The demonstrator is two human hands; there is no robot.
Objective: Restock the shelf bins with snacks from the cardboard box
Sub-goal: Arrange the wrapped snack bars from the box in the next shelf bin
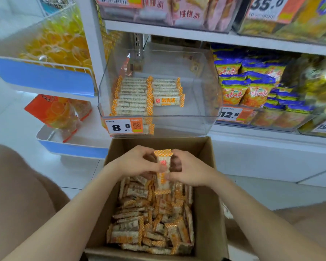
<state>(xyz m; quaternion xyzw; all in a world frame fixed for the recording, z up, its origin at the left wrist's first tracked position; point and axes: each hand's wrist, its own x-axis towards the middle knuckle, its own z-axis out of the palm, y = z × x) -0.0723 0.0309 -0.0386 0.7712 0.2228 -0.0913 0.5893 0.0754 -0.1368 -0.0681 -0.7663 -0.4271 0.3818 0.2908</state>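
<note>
An open cardboard box (205, 185) on the floor holds several rice-cracker bars (151, 227) in orange-checked wrappers. Above the far end of the box, my left hand (137, 162) and my right hand (190, 170) together grip an upright stack of these bars (163, 166) from both sides. Just above the box stands a clear plastic shelf bin (201, 110) with a price tag reading 8.8. Inside it, two rows of the same bars (134, 95) lie at the left and middle; its right part is bare.
To the right, a bin with blue-and-orange snack bags (252, 87). On the left, a wire basket with yellow packs (58, 42) and a lower white-and-blue tray with an orange bag (56, 112). The shelf above carries pink packets (177, 10). My knees flank the box.
</note>
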